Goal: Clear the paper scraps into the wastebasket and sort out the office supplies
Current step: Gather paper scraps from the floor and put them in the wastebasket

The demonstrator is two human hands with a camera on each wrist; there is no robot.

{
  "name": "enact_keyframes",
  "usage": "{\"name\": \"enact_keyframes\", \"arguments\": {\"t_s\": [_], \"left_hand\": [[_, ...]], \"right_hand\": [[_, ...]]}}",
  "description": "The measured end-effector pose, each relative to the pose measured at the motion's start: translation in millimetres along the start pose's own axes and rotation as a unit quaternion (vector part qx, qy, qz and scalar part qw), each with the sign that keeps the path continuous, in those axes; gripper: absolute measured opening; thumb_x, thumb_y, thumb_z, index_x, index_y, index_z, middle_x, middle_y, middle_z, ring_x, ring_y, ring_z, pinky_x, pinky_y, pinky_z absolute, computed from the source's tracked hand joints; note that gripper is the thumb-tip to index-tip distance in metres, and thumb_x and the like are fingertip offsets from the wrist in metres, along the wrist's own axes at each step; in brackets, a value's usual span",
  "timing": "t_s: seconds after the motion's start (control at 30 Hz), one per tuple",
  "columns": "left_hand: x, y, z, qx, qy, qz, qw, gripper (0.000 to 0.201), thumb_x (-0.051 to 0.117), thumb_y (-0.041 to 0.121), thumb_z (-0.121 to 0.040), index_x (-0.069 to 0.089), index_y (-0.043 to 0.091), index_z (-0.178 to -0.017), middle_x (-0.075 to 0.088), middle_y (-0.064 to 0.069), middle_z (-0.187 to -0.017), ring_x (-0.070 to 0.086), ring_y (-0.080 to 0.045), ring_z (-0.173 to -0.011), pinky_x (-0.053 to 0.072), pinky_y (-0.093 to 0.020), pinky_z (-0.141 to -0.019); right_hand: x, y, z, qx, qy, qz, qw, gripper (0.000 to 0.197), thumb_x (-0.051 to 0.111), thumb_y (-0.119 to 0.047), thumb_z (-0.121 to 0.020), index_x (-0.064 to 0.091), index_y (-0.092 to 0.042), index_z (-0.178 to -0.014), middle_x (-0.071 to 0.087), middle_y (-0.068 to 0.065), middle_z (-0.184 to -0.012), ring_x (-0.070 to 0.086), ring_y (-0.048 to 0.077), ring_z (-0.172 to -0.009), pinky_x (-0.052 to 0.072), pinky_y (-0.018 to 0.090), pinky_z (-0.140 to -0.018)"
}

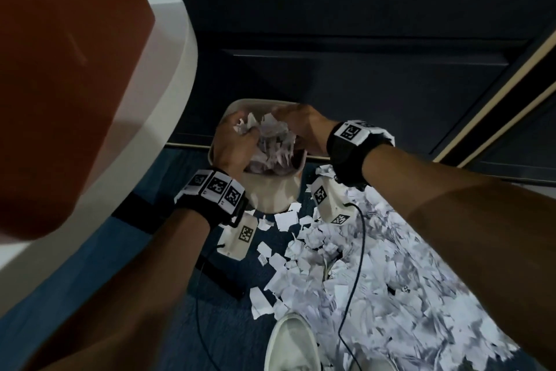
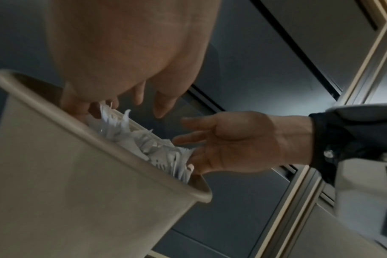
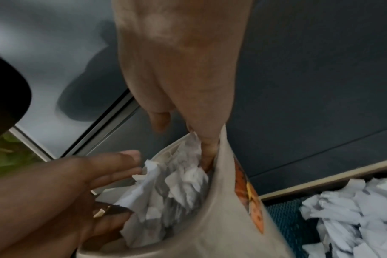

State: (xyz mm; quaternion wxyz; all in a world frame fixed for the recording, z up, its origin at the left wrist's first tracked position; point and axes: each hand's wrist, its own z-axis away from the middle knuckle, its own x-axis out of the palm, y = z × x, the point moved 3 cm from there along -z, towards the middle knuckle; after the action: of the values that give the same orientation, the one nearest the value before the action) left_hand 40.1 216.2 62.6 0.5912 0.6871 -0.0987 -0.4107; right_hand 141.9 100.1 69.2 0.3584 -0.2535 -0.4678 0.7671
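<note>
A white shoe [image 1: 290,343] at 6 o'clock; at 12, left hand [image 1: 233,142] and right hand [image 1: 301,127], fingers spread, press paper scraps [image 1: 275,142] into the wastebasket [image 1: 270,193], likely making room.

1. The left hand [image 1: 233,142] and right hand [image 1: 301,127] are hiding part of the wastebasket [image 1: 270,193] mouth.
2. The paper scraps [image 1: 346,265] are blurring toward the near right.
3. A white shoe [image 1: 290,343] is being cut off by the near edge.
4. The scraps' print is staying too small to read.
</note>
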Motion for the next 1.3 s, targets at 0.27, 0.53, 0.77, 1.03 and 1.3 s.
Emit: {"name": "enact_keyframes", "arguments": {"t_s": [0.27, 0.53, 0.77, 1.03, 1.3], "left_hand": [[12.0, 7.5, 17.8, 0.091, -0.076, -0.177, 0.977, 0.032, 0.06, 0.014, -0.094, 0.066, 0.017, -0.125, 0.067, 0.003, -0.116, 0.062, -0.016, -0.106, 0.038, -0.011, -0.082], [11.0, 24.0, 28.5, 0.118, -0.063, -0.244, 0.961, 0.028, 0.064, 0.017, -0.091, 0.071, 0.022, -0.117, 0.068, 0.004, -0.123, 0.062, -0.019, -0.113, 0.046, -0.027, -0.095], [31.3, 57.2, 69.7, 0.259, -0.045, -0.154, 0.952, 0.022, 0.063, 0.009, -0.091, 0.073, 0.019, -0.107, 0.062, 0.007, -0.123, 0.057, -0.012, -0.114, 0.045, -0.03, -0.103], [126.9, 0.9, 147.0, 0.253, -0.261, -0.147, 0.92, 0.019, 0.063, 0.014, -0.091, 0.071, 0.017, -0.108, 0.066, 0.002, -0.108, 0.065, -0.012, -0.088, 0.056, -0.034, -0.082], [186.8, -59.8, 180.5, 0.146, -0.466, -0.211, 0.847, 0.055, 0.071, 0.04, -0.088, 0.049, 0.032, -0.138, 0.043, 0.001, -0.146, 0.046, -0.018, -0.13, 0.041, -0.036, -0.108]], "right_hand": [[-35.8, -4.8, 1.1, -0.101, 0.001, 0.207, 0.973, 0.011, 0.064, -0.008, -0.086, 0.071, -0.015, -0.091, 0.068, 0.014, -0.097, 0.069, 0.031, -0.088, 0.06, 0.05, -0.079], [-72.6, 1.1, 26.7, -0.123, 0.038, 0.207, 0.97, 0.019, 0.062, 0.01, -0.084, 0.072, -0.007, -0.086, 0.07, 0.015, -0.082, 0.071, 0.023, -0.074, 0.062, 0.038, -0.068], [-110.4, 32.3, 68.8, -0.109, 0.047, 0.19, 0.975, 0.013, 0.065, 0.004, -0.086, 0.072, -0.002, -0.096, 0.071, 0.019, -0.08, 0.066, 0.02, -0.067, 0.057, 0.026, -0.058], [-168.1, 133.4, 108.1, -0.022, 0.027, 0.201, 0.979, 0.005, 0.068, 0.006, -0.084, 0.07, 0.004, -0.089, 0.071, 0.025, -0.08, 0.065, 0.027, -0.065, 0.057, 0.036, -0.06], [-217.0, 226.6, 133.0, 0.095, 0.053, 0.293, 0.95, 0.023, 0.077, -0.008, -0.082, 0.072, -0.002, -0.104, 0.067, 0.011, -0.094, 0.065, 0.027, -0.095, 0.052, 0.033, -0.077]]}}
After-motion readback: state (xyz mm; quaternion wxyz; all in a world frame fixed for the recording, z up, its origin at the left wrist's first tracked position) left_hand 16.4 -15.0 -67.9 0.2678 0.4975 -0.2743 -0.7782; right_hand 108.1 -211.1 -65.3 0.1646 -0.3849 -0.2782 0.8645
